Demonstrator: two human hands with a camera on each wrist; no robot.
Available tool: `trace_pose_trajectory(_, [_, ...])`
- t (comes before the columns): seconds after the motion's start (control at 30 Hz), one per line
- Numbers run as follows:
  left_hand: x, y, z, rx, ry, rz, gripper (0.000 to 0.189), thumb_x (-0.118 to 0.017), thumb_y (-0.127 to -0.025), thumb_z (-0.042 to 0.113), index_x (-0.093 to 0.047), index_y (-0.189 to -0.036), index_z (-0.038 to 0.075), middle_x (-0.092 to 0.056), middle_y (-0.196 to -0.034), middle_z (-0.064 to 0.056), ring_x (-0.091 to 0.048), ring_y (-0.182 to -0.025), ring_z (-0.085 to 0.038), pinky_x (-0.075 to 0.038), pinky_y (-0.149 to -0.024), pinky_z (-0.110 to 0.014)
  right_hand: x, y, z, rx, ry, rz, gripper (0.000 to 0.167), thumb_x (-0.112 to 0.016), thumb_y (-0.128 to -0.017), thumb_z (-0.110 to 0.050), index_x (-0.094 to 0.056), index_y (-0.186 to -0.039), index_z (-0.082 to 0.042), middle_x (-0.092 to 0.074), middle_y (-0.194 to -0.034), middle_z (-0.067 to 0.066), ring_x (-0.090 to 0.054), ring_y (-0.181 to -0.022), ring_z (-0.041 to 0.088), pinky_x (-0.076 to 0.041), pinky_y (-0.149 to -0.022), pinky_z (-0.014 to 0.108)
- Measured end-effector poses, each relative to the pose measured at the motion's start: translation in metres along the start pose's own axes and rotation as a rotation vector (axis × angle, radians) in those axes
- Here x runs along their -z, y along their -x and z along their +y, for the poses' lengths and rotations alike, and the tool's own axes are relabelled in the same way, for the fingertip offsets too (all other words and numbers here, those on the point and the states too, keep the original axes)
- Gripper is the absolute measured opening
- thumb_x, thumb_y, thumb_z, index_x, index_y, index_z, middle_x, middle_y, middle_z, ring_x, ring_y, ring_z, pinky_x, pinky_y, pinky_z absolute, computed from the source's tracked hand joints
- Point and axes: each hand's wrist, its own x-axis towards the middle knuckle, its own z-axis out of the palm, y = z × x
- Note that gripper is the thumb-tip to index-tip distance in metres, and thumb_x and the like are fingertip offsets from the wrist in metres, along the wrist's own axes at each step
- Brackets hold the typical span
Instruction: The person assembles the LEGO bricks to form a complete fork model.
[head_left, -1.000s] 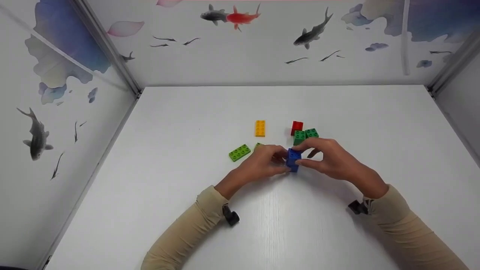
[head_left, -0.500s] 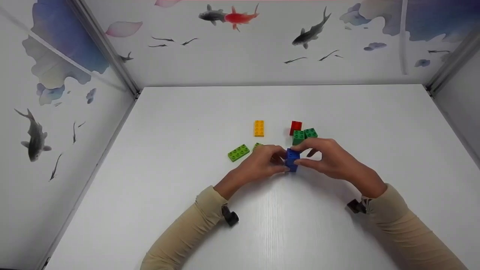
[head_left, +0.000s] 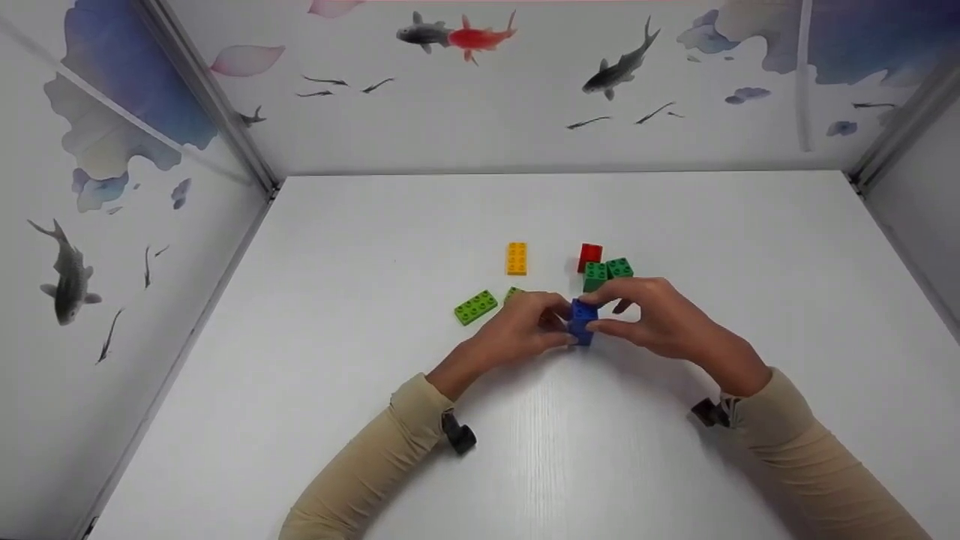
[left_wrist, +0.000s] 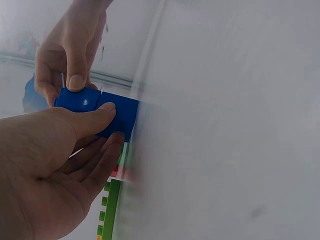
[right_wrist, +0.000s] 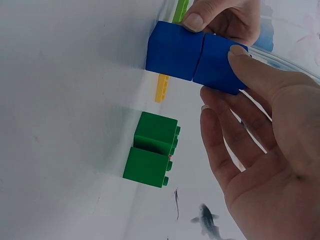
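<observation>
Pinching a two-block blue stack from both sides, its long axis running upright from the bench (head_left: 375, 247)

Left grip (head_left: 525, 322) is holding the lower blue block (right_wrist: 172, 51) between thumb and fingers, low at the bench; right grip (head_left: 664, 322) is pinching the upper blue block (right_wrist: 220, 62) directly above. Everything seems to be hinging on the seam (right_wrist: 199, 56) between them: sides lining up, right grip being nearer the top. Both wrist views are showing that seam as a thin line; whether the blocks are fully seated, cannot tell. Head view is looking down on the upper block and not resolving the seam, but is giving the layout: green blocks (head_left: 595, 277) and red block (head_left: 590, 256) lying beyond the stack, yellow brick (head_left: 517, 259) farther left
</observation>
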Motion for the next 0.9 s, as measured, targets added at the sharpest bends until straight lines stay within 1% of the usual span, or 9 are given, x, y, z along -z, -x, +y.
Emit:
trace_pose_trajectory(0.17, [0.0,0.0006,0.0006,0.012,-0.004,0.002,0.032,-0.082,-0.097,0.013,-0.073,-0.127,0.005,-0.079,-0.119,-0.008,-0.076,-0.099,-0.009,-0.062,-0.091,-0.018,-0.0005,-0.0001,-0.001,-0.001,0.012,0.005,0.041,-0.09,-0.088,-0.008,-0.079,-0.127,-0.014,-0.082,-0.119,-0.002,-0.079,-0.107,0.027,-0.068,-0.084,0.051])
trace_pose_trajectory(0.3, [-0.0004,0.0007,0.0004,0.023,-0.004,0.001,0.031,-0.082,-0.098,0.014,-0.074,-0.126,0.006,-0.079,-0.119,-0.007,-0.075,-0.098,-0.008,-0.061,-0.091,-0.017,-0.0007,-0.0003,-0.0013,-0.004,0.013,0.006,0.041,-0.09,-0.088,-0.007,-0.079,-0.127,-0.015,-0.082,-0.119,-0.002,-0.079,-0.108,0.026,-0.068,-0.084,0.051])
trace_pose_trajectory(0.4, [-0.0009,0.0006,0.0001,0.027,-0.001,-0.001,0.03,-0.082,-0.098,0.015,-0.074,-0.126,0.007,-0.079,-0.119,-0.006,-0.075,-0.098,-0.006,-0.06,-0.091,-0.017,-0.0009,0.0005,-0.0018,0.0,0.027,0.006,0.041,-0.09,-0.088,-0.007,-0.079,-0.127,-0.015,-0.082,-0.119,-0.002,-0.079,-0.108,0.025,-0.068,-0.083,0.047])
trace_pose_trajectory(0.5, [-0.001,0.0006,-0.0002,0.018,0.0,-0.001,0.03,-0.082,-0.098,0.015,-0.074,-0.125,0.007,-0.079,-0.119,-0.006,-0.075,-0.097,-0.006,-0.06,-0.091,-0.016,-0.001,0.0013,-0.0029,0.007,0.054,0.007,0.041,-0.09,-0.088,-0.008,-0.079,-0.126,-0.015,-0.082,-0.118,-0.002,-0.079,-0.107,0.025,-0.068,-0.082,0.042])
trace_pose_trajectory(0.6, [-0.0013,0.0004,-0.0005,0.01,-0.003,0.0,0.03,-0.082,-0.098,0.015,-0.074,-0.125,0.006,-0.079,-0.118,-0.007,-0.075,-0.097,-0.007,-0.061,-0.09,-0.016,-0.001,0.0018,-0.0036,0.004,0.065,0.008,0.04,-0.091,-0.088,-0.009,-0.08,-0.126,-0.015,-0.083,-0.117,-0.002,-0.079,-0.106,0.025,-0.068,-0.082,0.04])
trace_pose_trajectory(0.9, [-0.0008,-0.0004,-0.0005,0.024,0.001,-0.004,0.03,-0.083,-0.098,0.016,-0.074,-0.125,0.006,-0.079,-0.118,-0.007,-0.076,-0.099,-0.008,-0.061,-0.091,-0.017,-0.0004,0.0004,-0.0009,-0.014,0.033,-0.008,0.04,-0.09,-0.089,-0.01,-0.079,-0.127,-0.015,-0.082,-0.119,-0.003,-0.078,-0.108,0.025,-0.068,-0.085,0.043])
